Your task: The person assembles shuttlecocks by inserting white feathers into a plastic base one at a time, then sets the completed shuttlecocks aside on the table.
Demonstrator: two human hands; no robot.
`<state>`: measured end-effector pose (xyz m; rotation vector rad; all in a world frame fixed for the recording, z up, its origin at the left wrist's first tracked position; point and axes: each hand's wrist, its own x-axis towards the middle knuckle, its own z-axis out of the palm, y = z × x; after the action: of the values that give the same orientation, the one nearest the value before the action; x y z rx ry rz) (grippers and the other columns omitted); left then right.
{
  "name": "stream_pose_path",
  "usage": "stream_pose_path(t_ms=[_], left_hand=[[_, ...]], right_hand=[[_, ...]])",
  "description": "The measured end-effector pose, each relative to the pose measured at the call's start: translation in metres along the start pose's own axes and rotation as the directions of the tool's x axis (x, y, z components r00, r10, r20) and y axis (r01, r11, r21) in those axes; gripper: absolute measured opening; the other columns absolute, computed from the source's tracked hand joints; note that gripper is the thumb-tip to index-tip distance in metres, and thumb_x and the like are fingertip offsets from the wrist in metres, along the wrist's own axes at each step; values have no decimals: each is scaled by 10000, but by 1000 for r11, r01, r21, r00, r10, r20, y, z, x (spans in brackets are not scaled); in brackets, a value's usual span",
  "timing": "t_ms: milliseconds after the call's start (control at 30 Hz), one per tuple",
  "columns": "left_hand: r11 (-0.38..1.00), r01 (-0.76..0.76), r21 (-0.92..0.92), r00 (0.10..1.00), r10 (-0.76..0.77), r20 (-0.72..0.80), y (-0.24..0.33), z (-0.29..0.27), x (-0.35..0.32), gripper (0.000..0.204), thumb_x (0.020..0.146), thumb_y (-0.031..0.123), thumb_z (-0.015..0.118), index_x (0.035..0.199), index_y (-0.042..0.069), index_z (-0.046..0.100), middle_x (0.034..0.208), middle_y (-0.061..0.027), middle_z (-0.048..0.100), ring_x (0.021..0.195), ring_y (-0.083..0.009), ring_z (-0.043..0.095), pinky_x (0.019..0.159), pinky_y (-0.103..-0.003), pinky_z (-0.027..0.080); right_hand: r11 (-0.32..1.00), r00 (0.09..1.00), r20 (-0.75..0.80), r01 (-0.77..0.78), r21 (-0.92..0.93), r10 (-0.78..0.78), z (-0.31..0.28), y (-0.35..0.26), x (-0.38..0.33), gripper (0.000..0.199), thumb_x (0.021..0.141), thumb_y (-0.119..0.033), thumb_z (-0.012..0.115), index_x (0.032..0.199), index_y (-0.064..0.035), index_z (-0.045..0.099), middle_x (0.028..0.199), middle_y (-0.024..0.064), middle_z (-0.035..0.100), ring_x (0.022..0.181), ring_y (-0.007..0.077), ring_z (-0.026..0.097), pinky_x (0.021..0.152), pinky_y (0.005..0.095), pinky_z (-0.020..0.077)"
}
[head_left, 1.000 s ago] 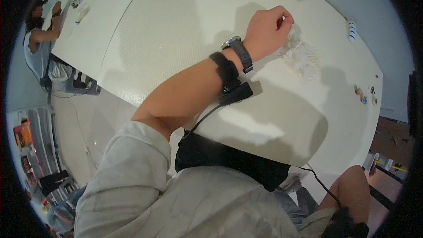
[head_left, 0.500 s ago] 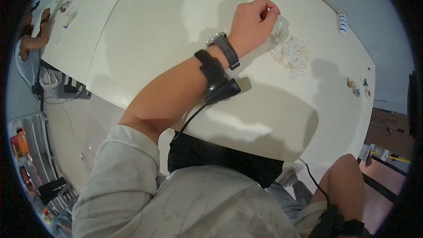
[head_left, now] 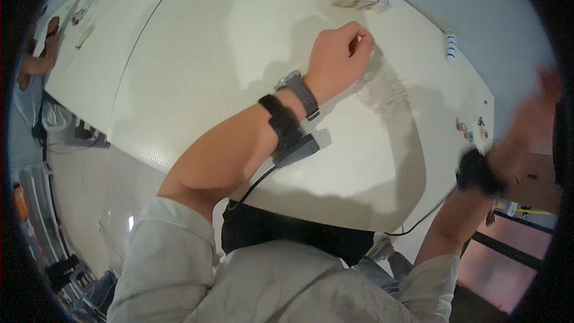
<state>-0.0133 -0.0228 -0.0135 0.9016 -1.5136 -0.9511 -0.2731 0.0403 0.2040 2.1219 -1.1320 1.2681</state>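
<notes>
My left hand [head_left: 339, 57] is raised over the white table with its fingers curled in. Thumb and forefinger meet in a ring, and anything inside the grip is hidden. Just below and beside it lies a blurred pile of loose white feathers [head_left: 385, 93]. My right hand [head_left: 532, 121] is lifted past the table's right edge, smeared by motion, so its fingers cannot be read. Beyond my left hand lies a row of nested white feather shuttlecocks [head_left: 359, 0], with blue bands at one end.
A blue-banded white cylinder [head_left: 450, 45] stands at the far right table edge. Small rolls, perhaps tape [head_left: 469, 131], lie near the right edge. A cable [head_left: 427, 218] runs to my right wrist. Another person [head_left: 36, 78] sits at the far left.
My right arm has swung up and outward from low at the right, past the table edge. My left hand sits slightly lower in view, still curled, as the whole view has shifted.
</notes>
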Motion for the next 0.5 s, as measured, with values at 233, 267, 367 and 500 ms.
stream_pose_path(t_ms=[233,267,367,500], left_hand=[[1000,-11,-18,1000,11,-3,0,-7,-4,169,993,148,612,949,9,696,612,-57,598,541,-90,501,523,-278,405],[999,-31,-26,1000,31,-1,4,-4,-5,169,993,148,612,949,9,696,612,-57,598,541,-90,501,523,-278,405],[999,29,-25,1000,-29,8,-3,-2,-5,162,992,142,610,949,9,692,604,-60,587,538,-90,495,523,-277,404],[998,55,-37,998,-55,19,-1,-1,-9,153,987,131,612,944,6,690,619,-55,599,550,-90,501,530,-274,406]], right_hand=[[917,711,656,-392,72,252,208,105,-64,649,894,33,622,1497,-160,477,1472,91,570,1273,264,581,1033,374,492],[944,716,674,-318,84,181,217,119,-70,710,876,55,641,1522,-159,440,1503,102,542,1298,281,561,1051,381,482],[859,619,740,-500,114,262,241,117,-87,593,891,19,654,1452,-122,521,1425,125,605,1261,302,590,1037,394,486],[869,590,716,-492,-47,373,239,118,-86,471,889,-27,686,1351,-72,602,1300,139,677,1189,308,632,1001,391,497]])
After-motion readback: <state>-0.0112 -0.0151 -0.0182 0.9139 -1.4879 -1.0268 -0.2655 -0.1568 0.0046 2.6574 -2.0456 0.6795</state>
